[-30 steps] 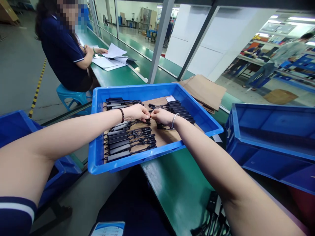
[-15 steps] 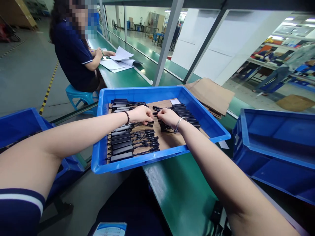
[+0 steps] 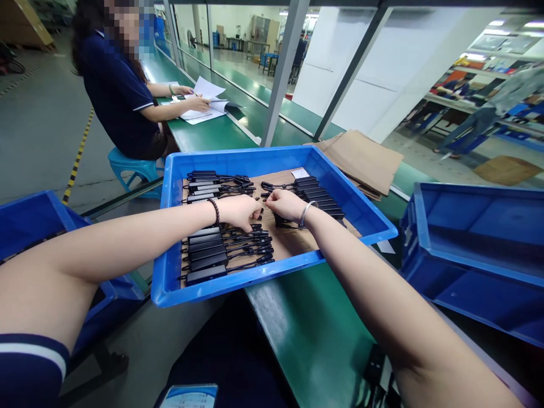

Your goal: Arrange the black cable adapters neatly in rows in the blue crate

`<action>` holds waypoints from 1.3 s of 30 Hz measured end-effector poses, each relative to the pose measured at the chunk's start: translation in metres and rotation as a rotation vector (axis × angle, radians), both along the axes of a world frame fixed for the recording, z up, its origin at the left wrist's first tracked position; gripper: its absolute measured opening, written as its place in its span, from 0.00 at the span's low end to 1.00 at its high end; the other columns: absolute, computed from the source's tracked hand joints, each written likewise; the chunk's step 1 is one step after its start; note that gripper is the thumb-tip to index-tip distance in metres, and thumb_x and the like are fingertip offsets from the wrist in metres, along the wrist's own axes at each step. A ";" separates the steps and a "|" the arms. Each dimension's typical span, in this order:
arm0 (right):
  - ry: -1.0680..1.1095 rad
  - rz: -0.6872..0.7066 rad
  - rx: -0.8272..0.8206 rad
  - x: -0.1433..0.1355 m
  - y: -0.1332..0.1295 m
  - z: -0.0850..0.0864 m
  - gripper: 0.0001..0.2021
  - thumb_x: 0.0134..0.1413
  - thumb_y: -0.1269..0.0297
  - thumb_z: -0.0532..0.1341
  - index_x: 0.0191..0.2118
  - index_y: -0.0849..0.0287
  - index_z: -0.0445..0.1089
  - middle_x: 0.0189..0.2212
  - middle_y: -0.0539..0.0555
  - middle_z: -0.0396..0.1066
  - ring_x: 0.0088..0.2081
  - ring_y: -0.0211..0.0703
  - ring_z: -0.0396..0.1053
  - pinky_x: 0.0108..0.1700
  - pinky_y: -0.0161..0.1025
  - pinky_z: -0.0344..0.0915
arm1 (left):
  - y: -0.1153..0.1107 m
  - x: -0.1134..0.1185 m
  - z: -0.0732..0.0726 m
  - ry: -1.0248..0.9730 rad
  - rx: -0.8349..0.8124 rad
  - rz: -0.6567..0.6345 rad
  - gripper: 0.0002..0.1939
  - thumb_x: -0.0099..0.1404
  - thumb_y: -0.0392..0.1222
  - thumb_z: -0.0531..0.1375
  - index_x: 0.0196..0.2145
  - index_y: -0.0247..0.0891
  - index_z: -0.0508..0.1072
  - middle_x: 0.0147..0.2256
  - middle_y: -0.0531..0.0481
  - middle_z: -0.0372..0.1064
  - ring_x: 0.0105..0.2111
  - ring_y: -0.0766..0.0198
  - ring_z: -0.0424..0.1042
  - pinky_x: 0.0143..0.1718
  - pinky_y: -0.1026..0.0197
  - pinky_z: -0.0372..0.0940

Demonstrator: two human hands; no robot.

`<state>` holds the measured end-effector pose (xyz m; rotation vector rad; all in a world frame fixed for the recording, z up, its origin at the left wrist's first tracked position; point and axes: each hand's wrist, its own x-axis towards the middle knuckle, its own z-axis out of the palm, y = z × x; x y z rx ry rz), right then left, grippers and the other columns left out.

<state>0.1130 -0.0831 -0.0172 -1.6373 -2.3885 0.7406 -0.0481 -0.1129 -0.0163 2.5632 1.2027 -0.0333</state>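
Observation:
A blue plastic tray [image 3: 238,277] holds two rows of flat black adapter-like boxes with short cables. The left row [image 3: 207,262] has its cable ends toward the middle; the right row [image 3: 325,199] points its cables left. My left hand [image 3: 241,212], with a dark bead bracelet, is over the left row's cable ends, its fingers curled. What they hold, if anything, is hidden. My right hand [image 3: 287,204], wearing a silver bangle, is pinched at the cable ends of the right row. The small thing between its fingertips cannot be made out.
The tray rests on a green bench [image 3: 314,317]. Brown cardboard sheets [image 3: 361,161] lie behind it. Blue bins [image 3: 476,243] stand at right, another blue bin [image 3: 38,226] at left. A person [image 3: 114,96] sits on a blue stool [image 3: 130,164], handling papers [image 3: 204,107].
My left hand has shifted slightly down toward the nearer cables, and its fingers now point lower. My right hand stays nearly in place. The seated person's hand has moved over the papers.

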 end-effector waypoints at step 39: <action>0.120 0.146 -0.066 0.004 0.003 -0.005 0.05 0.45 0.66 0.57 0.27 0.63 0.63 0.25 0.51 0.67 0.26 0.32 0.60 0.28 0.28 0.55 | 0.005 0.002 -0.002 -0.747 -0.756 0.579 0.05 0.53 0.33 0.60 0.30 0.32 0.66 0.27 0.48 0.70 0.22 0.68 0.70 0.28 0.64 0.68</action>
